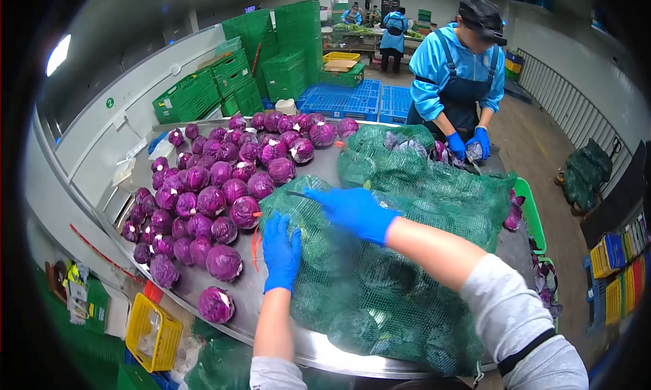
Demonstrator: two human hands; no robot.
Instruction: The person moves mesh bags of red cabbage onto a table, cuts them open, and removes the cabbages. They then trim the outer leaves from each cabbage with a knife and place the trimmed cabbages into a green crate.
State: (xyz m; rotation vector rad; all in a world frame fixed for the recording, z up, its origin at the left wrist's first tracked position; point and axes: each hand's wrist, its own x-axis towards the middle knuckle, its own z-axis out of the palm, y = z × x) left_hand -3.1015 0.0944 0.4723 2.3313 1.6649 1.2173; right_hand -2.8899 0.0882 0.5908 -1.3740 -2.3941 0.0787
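Observation:
My left hand (280, 253), in a blue glove, lies against the left edge of a green mesh bag (407, 281) with its fingers stretched out. Blue-gloved too, my right hand (356, 212) is closed above the bag's upper left end. A thin dark tool (296, 194) juts from its fingers; its exact kind is hard to make out. Round heads show through the mesh. A second mesh bag (420, 166) lies behind, towards the co-worker. Trimmed red cabbages (211, 201) are heaped on the metal table to the left of my hands.
Across the table a co-worker (456, 78) in blue gloves handles a cabbage. A bright green crate (532, 214) with purple leaves stands at the table's right side. A yellow basket (154, 332) is below the front left edge. Green crates (285, 75) and blue pallets (349, 98) stand behind.

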